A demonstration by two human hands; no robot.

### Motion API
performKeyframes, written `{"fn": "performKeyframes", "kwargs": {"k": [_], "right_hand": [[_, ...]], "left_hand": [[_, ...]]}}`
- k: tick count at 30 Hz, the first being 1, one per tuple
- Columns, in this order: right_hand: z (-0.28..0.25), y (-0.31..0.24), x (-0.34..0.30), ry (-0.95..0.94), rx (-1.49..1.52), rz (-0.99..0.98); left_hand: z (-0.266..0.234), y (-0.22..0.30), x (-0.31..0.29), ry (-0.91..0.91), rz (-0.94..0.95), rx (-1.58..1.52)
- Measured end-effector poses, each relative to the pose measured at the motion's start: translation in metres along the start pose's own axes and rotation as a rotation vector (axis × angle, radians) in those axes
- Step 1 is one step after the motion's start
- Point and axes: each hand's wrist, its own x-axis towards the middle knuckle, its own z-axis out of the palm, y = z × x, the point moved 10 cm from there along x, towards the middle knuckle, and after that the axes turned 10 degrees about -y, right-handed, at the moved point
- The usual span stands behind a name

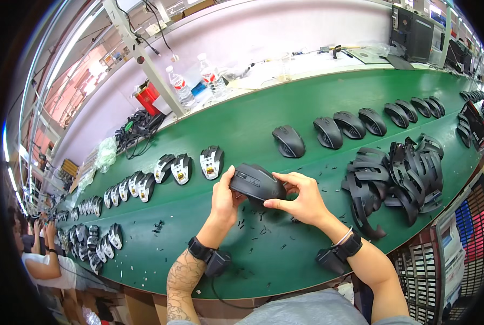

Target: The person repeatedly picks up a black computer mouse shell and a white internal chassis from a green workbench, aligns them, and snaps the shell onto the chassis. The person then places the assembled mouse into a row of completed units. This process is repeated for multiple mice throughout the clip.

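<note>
The left hand [222,199] and right hand [306,198] grip the mouse [256,181] by its ends above the tabletop [228,127], where light, even fingertip pressure should probably steady it best.

I can make out no readable wording or number anywhere. The two clear bottles [185,96] beyond my green bench [242,119] wear red-and-white labels [211,77], too small for me to read, and the black-and-red box [473,124] at the right shows pale marks I cannot decipher.
</note>
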Motion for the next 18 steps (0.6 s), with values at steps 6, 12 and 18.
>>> {"fn": "performKeyframes", "kwargs": {"k": [6, 12, 18], "right_hand": [[0.007, 0.042, 0.004, 0.005, 0.548, 0.206], [-0.001, 0.054, -0.004, 0.105, 0.392, 0.286], [-0.008, 0.050, -0.005, 0.221, 0.255, 0.227]], "left_hand": [[0.027, -0.003, -0.008, -0.190, -0.155, 0.076], [0.055, 0.004, -0.012, -0.335, 0.070, 0.232], [0.045, -0.009, 0.001, -0.303, 0.042, 0.211]]}}
